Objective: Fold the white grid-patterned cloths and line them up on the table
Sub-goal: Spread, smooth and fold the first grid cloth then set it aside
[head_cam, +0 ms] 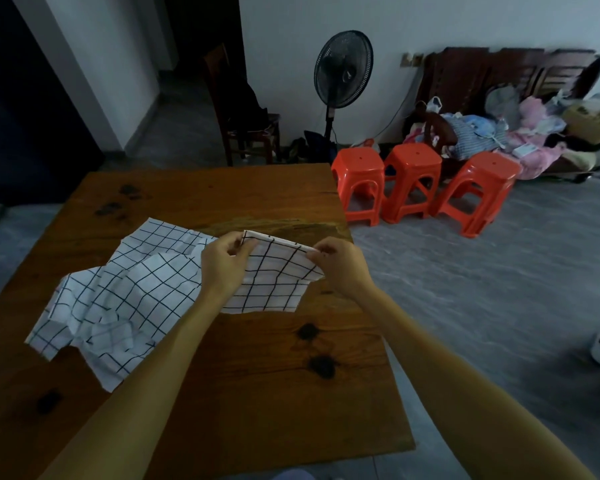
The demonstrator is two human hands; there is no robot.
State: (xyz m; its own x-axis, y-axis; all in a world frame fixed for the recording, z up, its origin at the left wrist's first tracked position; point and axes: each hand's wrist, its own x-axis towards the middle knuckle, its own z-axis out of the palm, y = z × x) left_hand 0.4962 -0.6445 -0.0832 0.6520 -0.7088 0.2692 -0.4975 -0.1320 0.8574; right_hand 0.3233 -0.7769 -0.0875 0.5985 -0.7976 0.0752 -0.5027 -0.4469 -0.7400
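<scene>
A white cloth with a black grid (274,275) hangs above the wooden table (257,375), held by its top edge. My left hand (222,265) pinches the cloth's upper left corner. My right hand (340,263) pinches its upper right corner. The top edge is stretched between the two hands and the cloth droops toward the table. A crumpled heap of more white grid cloths (118,299) lies on the table to the left, partly behind my left forearm.
The table's right edge runs close to my right hand, with grey floor beyond. Three red plastic stools (416,181) stand past the far right corner. A standing fan (342,74), a wooden chair (243,109) and a cluttered bench (520,129) line the wall.
</scene>
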